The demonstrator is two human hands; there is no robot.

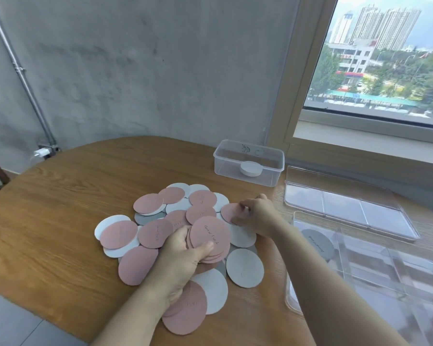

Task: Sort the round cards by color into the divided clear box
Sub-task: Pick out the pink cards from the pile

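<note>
Cards (155, 233) first: where do we have them?
— Loose heap mid-worktop (60, 208), pink, white and grey, overlapping. Some show handwriting.
— Left hand (185, 255)?
— We note it curled round a stack (210, 236) of pink ones. Thumb pressed on the top face, fingers wrapped at the stack's left side. Stack sits over the heap's middle.
— Right hand (258, 213)?
— Out at the heap's far right edge. Fingertips pinch the rim of a pink card (229, 212). Whether that card is lifted or lying flat, we cannot tell.
— Box (375, 275)?
— Right edge of the worktop, near us, clear, dividers visible. One grey card (316, 243) lies in its far-left compartment. The other compartments are lost in glare, so we cannot tell.
— Anything else we log?
— A flat clear tray (348, 208) with three sections, just behind the box. Farther back, a small clear tub (225, 166) with a white disc (251, 168) inside. Window (385, 58) at right, concrete wall (135, 71) behind.
</note>
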